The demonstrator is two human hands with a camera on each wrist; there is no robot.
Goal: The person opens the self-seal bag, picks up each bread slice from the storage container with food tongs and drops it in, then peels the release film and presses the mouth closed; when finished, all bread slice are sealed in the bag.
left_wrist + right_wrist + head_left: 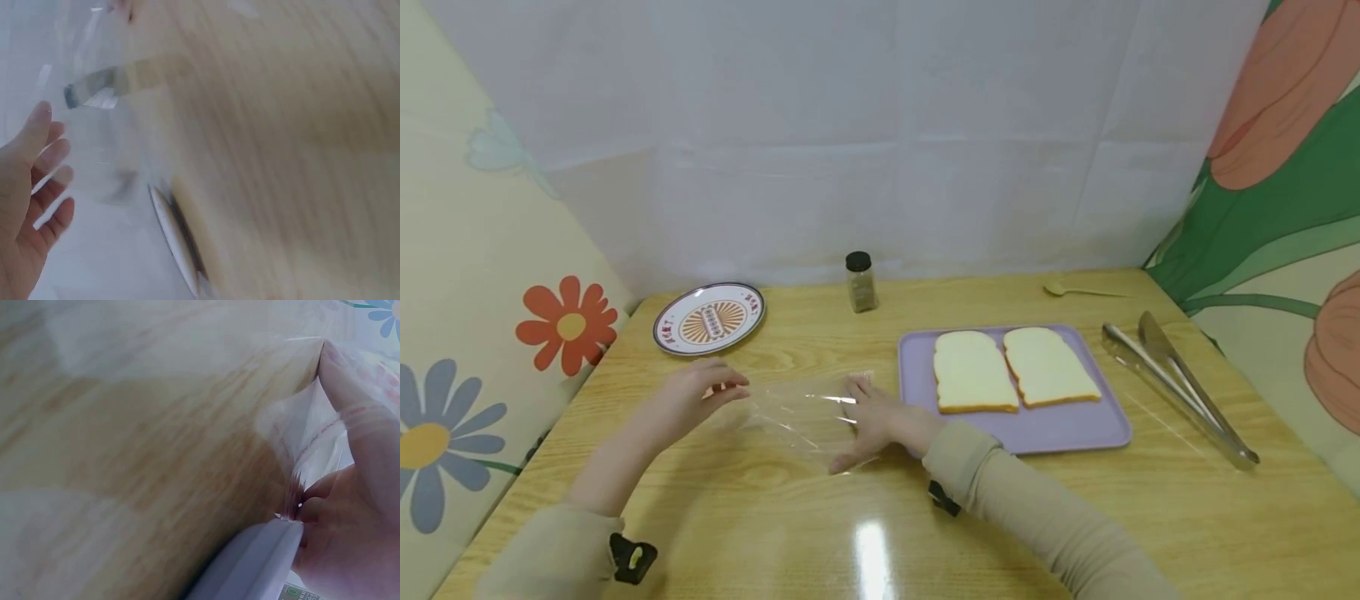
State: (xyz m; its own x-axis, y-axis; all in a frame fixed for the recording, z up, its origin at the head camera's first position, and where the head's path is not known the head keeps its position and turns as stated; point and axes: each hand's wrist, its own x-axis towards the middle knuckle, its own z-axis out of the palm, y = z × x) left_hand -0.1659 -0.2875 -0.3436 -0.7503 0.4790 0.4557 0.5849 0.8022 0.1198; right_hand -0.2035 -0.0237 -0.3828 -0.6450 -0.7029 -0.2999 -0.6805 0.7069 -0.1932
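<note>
Right hand (882, 419) spread wide at mouth of clear bag (801, 417), likely stretching it open; left hand (695, 392) loosely parted by bag's other end (contact unclear); tray (1030, 437) keeps bread slices (974, 372) off table (737, 525)

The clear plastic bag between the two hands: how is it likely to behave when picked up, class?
Probably floppy: the clear plastic bag wrinkles beside the right hand. Likely light for its size, since it looks thin and the table shows through it. Perhaps slippery, judging by its glossy highlights.
</note>
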